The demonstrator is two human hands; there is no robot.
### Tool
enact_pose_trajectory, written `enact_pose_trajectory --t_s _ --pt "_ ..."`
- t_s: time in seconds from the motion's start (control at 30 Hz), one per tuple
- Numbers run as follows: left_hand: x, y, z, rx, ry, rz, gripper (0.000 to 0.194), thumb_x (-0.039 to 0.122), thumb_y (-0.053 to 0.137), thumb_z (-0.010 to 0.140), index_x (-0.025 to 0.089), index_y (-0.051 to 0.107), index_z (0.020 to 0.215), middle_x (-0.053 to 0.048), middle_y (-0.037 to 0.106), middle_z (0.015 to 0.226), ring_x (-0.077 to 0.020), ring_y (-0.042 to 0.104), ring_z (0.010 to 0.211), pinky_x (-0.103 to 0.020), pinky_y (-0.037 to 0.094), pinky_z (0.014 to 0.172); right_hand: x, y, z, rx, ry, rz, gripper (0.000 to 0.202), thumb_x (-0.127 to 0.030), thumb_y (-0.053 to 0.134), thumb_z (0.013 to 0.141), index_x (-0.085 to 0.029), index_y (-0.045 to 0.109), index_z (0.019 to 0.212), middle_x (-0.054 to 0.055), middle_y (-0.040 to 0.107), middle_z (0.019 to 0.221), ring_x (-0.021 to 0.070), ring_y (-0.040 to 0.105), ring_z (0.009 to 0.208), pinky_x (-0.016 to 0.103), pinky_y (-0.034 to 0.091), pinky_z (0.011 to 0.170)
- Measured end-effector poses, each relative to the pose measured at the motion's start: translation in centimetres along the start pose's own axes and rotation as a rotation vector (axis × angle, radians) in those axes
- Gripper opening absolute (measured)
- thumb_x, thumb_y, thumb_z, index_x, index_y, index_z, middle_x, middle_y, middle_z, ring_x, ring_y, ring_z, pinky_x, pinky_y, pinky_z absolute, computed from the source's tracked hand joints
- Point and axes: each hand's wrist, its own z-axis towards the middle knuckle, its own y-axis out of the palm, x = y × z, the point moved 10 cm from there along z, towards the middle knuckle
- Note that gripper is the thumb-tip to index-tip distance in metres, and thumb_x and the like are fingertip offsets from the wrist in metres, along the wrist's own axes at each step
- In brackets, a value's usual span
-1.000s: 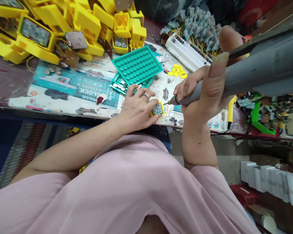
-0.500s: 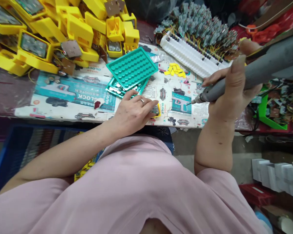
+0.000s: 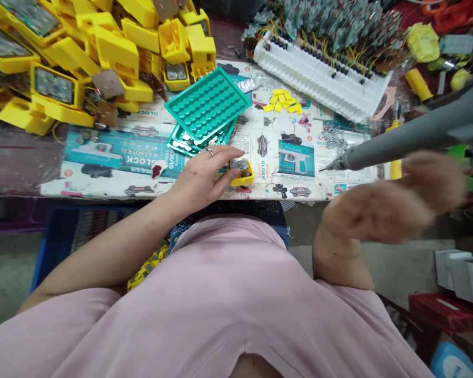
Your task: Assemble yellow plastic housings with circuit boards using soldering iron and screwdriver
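Observation:
My left hand point(image 3: 203, 176) is at the table's front edge, thumb and fingers closed around a small yellow plastic case point(image 3: 242, 180) with a grey part inside. My right hand point(image 3: 394, 205) is smeared by motion, below and apart from the grey electric screwdriver point(image 3: 402, 134). The screwdriver lies slantwise in the view, its thin bit pointing left over the table. Just behind my left hand, a green dimpled tray point(image 3: 211, 105) rests on a second green tray point(image 3: 177, 140) holding silvery round pieces.
Yellow housings point(image 3: 116, 52) are heaped at the back left. A white rack point(image 3: 311, 79) with wired circuit boards point(image 3: 339, 26) stands at the back right. Small yellow pieces point(image 3: 283, 101) and tiny screws point(image 3: 333, 135) lie on the printed cardboard point(image 3: 268, 181). A blue crate point(image 3: 59, 236) is below left.
My right hand has let go of the electric screwdriver and moved down and right. My left fingers have lifted a little, showing more of the small yellow case. The view has shifted slightly.

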Motion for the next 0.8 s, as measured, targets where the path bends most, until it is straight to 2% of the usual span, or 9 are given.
enact_pose_trajectory --t_s 0.07,0.13,0.23,0.3,0.37,0.43,0.53,0.7,0.8 --pt "0.3 0.4 0.2 -0.077 0.029 0.021 0.036 0.031 0.048 0.097 0.018 0.060 0.129 -0.011 0.071 0.120 -0.0237 0.066 0.111 -0.037 0.053 0.095 -2.9 0.2 -1.4 0.090 -0.250 -0.073 0.021 -0.057 0.059 0.087 -0.042 0.066 0.100 0.005 0.066 0.101 0.0342 0.061 0.109 0.060 0.053 0.086" --pt "0.7 0.8 0.4 -0.150 0.056 0.063 0.041 0.031 0.051 0.096 0.017 0.057 0.133 -0.010 0.072 0.118 -0.0246 0.065 0.111 -0.038 0.052 0.096 -4.5 2.2 -2.3 0.025 -0.394 -0.132 0.016 -0.035 0.060 0.090 -0.039 0.065 0.105 0.004 0.069 0.101 0.0287 0.065 0.100 0.054 0.054 0.088" --pt "1.2 1.2 0.6 -0.220 0.081 0.150 0.045 0.028 0.054 0.093 0.019 0.055 0.137 -0.010 0.072 0.115 -0.0265 0.064 0.108 -0.038 0.054 0.089 -3.6 7.4 -2.9 -0.328 -0.320 -0.090 0.029 -0.035 0.055 0.094 -0.032 0.061 0.122 0.007 0.072 0.109 0.0259 0.068 0.100 0.048 0.056 0.091" --pt "1.8 1.2 0.6 -0.213 0.111 0.207 0.043 0.026 0.055 0.092 0.020 0.058 0.135 -0.010 0.073 0.112 -0.0278 0.063 0.107 -0.039 0.054 0.088 -2.9 10.3 -3.6 -0.523 -0.253 -0.025 0.054 -0.043 0.057 0.094 -0.027 0.045 0.144 0.011 0.067 0.128 0.0275 0.064 0.114 0.048 0.054 0.099" --pt "2.5 1.0 0.6 -0.176 0.146 0.233 0.039 0.025 0.055 0.092 0.020 0.060 0.131 -0.010 0.073 0.109 -0.0278 0.064 0.107 -0.040 0.053 0.090 -2.5 12.0 -4.1 -0.614 -0.199 0.004 0.077 -0.047 0.057 0.093 -0.022 0.022 0.157 0.015 0.057 0.144 0.0289 0.056 0.130 0.050 0.048 0.107" --pt "2.8 0.6 0.4 -0.135 0.162 0.211 0.038 0.023 0.054 0.092 0.020 0.061 0.129 -0.010 0.072 0.111 -0.0268 0.066 0.106 -0.040 0.054 0.091 -2.4 13.0 -4.1 -0.649 -0.171 0.001 0.082 -0.043 0.057 0.093 -0.022 0.013 0.159 0.014 0.055 0.146 0.0278 0.054 0.133 0.049 0.045 0.110" --pt "2.0 -0.4 0.2 -0.090 0.102 0.059 0.042 0.023 0.055 0.090 0.019 0.057 0.132 -0.010 0.070 0.116 -0.0227 0.069 0.100 -0.036 0.056 0.085 -2.8 13.6 -4.0 -0.682 -0.164 -0.012 0.082 -0.039 0.059 0.093 -0.025 0.014 0.160 0.009 0.065 0.135 0.0254 0.059 0.123 0.044 0.045 0.109" --pt "-2.4 -1.4 -0.5 -0.095 -0.177 -0.398 0.047 0.037 0.062 0.087 0.019 0.058 0.130 -0.008 0.072 0.104 -0.0179 0.070 0.090 -0.028 0.058 0.074 -3.0 13.4 -3.7 -0.655 -0.180 -0.032 0.083 -0.039 0.063 0.090 -0.026 0.019 0.159 0.006 0.070 0.128 0.0256 0.063 0.115 0.045 0.045 0.107" --pt "-4.5 -1.7 -1.3 -0.055 -0.308 -0.484 0.048 0.046 0.068 0.083 0.017 0.064 0.121 -0.008 0.073 0.099 -0.0178 0.070 0.087 -0.025 0.057 0.067 -2.8 13.6 -3.8 -0.684 -0.188 -0.049 0.078 -0.043 0.061 0.092 -0.026 0.022 0.158 0.005 0.069 0.130 0.0261 0.063 0.116 0.046 0.044 0.107"
